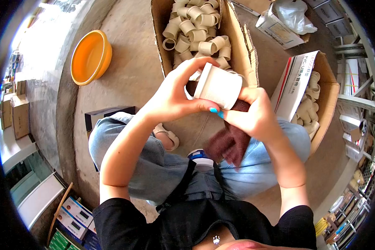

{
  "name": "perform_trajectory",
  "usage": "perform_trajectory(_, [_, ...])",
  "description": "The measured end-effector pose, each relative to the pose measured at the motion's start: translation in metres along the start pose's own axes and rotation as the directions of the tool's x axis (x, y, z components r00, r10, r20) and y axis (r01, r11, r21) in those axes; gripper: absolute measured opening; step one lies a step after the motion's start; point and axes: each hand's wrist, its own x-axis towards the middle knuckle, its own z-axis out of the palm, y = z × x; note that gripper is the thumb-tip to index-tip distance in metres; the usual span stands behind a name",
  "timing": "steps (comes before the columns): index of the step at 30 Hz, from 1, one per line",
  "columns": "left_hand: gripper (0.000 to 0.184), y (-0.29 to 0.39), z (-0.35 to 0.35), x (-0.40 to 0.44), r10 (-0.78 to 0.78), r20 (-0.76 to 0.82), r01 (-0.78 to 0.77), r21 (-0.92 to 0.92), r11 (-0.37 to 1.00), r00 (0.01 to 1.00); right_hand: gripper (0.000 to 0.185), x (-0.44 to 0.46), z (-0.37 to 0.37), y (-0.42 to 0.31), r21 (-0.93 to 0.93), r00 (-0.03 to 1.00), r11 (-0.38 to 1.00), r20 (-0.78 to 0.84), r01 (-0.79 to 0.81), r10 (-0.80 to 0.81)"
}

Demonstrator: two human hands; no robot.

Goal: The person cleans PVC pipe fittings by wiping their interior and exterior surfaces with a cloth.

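Observation:
A white PVC pipe fitting (221, 86) is held up in front of my lap, tilted on its side. My left hand (175, 93) is closed round its rimmed left end, thumb below and fingers over the top. At its lower right, my right hand (256, 114) grips a dark brown cloth (230, 143), pressing it to the fitting; the cloth's loose end hangs over my thighs. Brown also shows by the fitting's left opening. Just beyond my hands stands an open cardboard box (242, 52) full of similar cream fittings (196, 31).
To the right is another carton (291, 85) of fittings. An orange basin (107, 58) sits on the floor at left. A white carton (277, 33) with a plastic bag (293, 16) stands at the back right. Between my legs is a blue-and-white tub (201, 155).

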Motion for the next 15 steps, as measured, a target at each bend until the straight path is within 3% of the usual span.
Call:
perform_trajectory(2, [0.073,0.007,-0.004,0.003,0.096,0.024,-0.099,0.262,0.96,0.995,0.034,-0.001,-0.002,-0.005,0.329,0.984,0.928,0.022,-0.176,0.178])
perform_trajectory(4, [0.068,0.005,-0.005,0.007,0.223,0.05,-0.219,0.49,0.844,0.973,0.045,-0.003,-0.001,-0.014,0.637,0.938,0.712,0.054,-0.296,0.341])
perform_trajectory(7, [0.063,0.002,-0.01,0.011,0.424,0.093,-0.376,0.652,0.658,0.901,0.044,-0.001,-0.005,-0.003,0.795,0.914,0.507,0.138,-0.332,0.382])
perform_trajectory(10, [0.062,-0.001,-0.01,0.013,0.449,0.084,-0.393,0.642,0.658,0.89,0.043,0.002,-0.007,-0.001,0.799,0.922,0.502,0.162,-0.331,0.351])
perform_trajectory(13, [0.061,0.002,-0.007,0.014,0.41,0.019,-0.357,0.53,0.769,0.912,0.044,0.001,-0.005,-0.004,0.726,0.952,0.63,0.117,-0.276,0.283])
perform_trajectory(15, [0.062,0.006,-0.008,0.013,0.336,-0.018,-0.296,0.431,0.852,0.942,0.04,0.0,-0.004,-0.006,0.563,0.976,0.798,0.086,-0.214,0.201])
